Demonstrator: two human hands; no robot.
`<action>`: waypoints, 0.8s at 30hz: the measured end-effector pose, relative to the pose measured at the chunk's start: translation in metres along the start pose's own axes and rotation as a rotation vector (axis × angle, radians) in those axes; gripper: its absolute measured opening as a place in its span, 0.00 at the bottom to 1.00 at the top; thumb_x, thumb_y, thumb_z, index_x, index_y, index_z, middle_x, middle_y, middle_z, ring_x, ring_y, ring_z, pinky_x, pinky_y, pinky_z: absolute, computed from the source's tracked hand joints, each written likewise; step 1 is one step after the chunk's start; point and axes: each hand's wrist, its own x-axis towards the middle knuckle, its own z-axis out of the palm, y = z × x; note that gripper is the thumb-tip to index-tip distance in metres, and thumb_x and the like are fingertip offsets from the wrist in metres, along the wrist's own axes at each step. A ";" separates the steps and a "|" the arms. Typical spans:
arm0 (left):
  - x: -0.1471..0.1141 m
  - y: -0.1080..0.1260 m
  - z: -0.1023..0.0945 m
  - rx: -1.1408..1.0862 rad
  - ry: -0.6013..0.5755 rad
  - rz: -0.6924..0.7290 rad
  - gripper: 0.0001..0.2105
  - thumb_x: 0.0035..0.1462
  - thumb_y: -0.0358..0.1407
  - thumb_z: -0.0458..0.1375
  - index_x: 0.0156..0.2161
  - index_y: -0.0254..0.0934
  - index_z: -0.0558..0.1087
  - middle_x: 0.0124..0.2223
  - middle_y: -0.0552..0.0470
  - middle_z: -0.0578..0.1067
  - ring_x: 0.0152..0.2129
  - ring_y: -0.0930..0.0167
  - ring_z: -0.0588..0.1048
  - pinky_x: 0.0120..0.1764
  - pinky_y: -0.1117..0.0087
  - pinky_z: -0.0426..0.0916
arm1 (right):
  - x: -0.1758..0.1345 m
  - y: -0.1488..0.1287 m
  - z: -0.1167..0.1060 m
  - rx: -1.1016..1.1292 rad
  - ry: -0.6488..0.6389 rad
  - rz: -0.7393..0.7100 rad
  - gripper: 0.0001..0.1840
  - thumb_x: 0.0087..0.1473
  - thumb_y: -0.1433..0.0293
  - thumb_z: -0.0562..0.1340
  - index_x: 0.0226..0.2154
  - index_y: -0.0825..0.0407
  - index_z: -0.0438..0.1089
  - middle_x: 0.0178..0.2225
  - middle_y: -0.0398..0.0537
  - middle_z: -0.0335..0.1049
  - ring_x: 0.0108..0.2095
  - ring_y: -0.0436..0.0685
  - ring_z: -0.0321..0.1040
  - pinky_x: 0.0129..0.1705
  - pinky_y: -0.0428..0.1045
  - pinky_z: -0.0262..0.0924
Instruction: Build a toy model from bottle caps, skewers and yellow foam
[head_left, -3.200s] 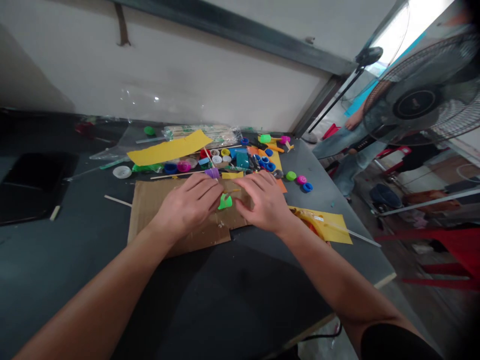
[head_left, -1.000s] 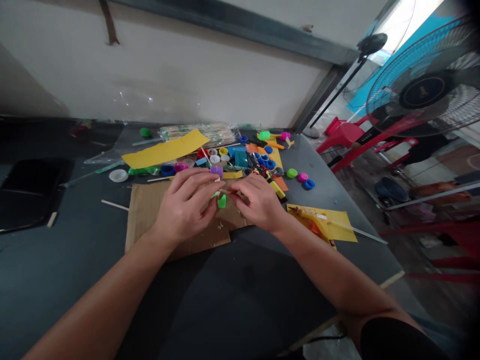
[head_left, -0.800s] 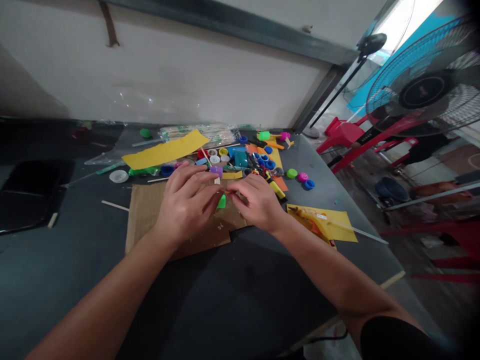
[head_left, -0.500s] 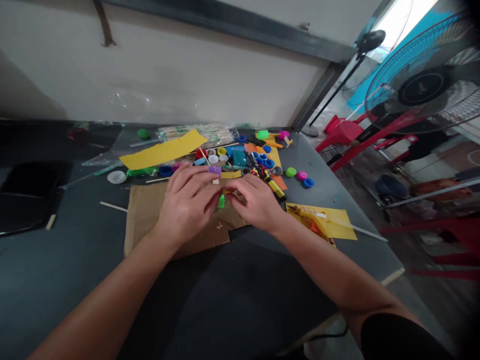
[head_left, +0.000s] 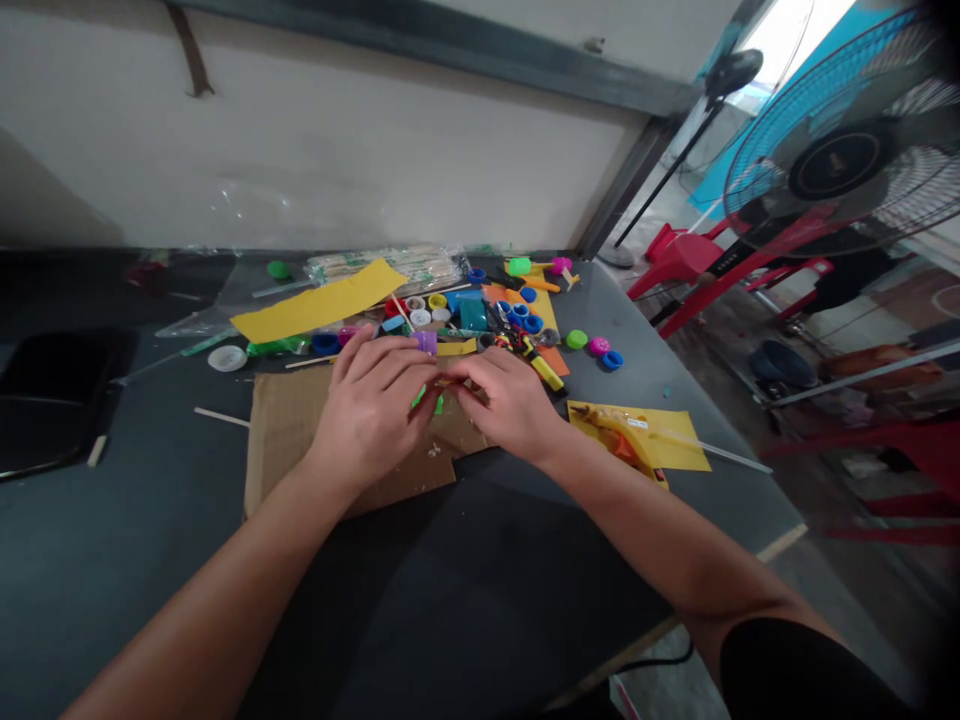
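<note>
My left hand and my right hand meet fingertip to fingertip over a flat piece of brown cardboard. Both are closed in a pinch around something small, mostly hidden by the fingers. A bright green piece shows between the hands below the fingertips; whether it is held or lies on the cardboard, I cannot tell. Just beyond my left fingers is a purple bottle cap. Small pale scraps are scattered on the cardboard.
Behind the hands lie several bottle caps, a yellow paper strip and bagged sticks. A yellow-handled tool is near my right hand. A yellow glue gun rests on yellow paper. A fan stands at right.
The whole view has shifted slightly. The green piece shows in a different position between the hands, with more of it beside my left fingers. Both hands keep their pinch.
</note>
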 end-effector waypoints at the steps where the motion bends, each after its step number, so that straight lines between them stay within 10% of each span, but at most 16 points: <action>1: 0.000 0.000 0.000 0.002 0.003 0.003 0.09 0.56 0.31 0.59 0.43 0.43 0.72 0.43 0.49 0.79 0.47 0.61 0.73 0.56 0.46 0.62 | 0.000 0.000 0.000 0.009 -0.002 0.015 0.05 0.58 0.74 0.58 0.35 0.55 0.70 0.31 0.49 0.72 0.33 0.53 0.66 0.36 0.48 0.60; 24: 0.000 -0.004 0.003 -0.095 0.035 -0.026 0.06 0.55 0.30 0.60 0.39 0.43 0.74 0.40 0.52 0.80 0.45 0.63 0.75 0.56 0.49 0.63 | 0.001 0.001 0.001 -0.014 -0.027 0.012 0.08 0.61 0.70 0.55 0.34 0.53 0.70 0.31 0.48 0.73 0.34 0.54 0.66 0.38 0.50 0.59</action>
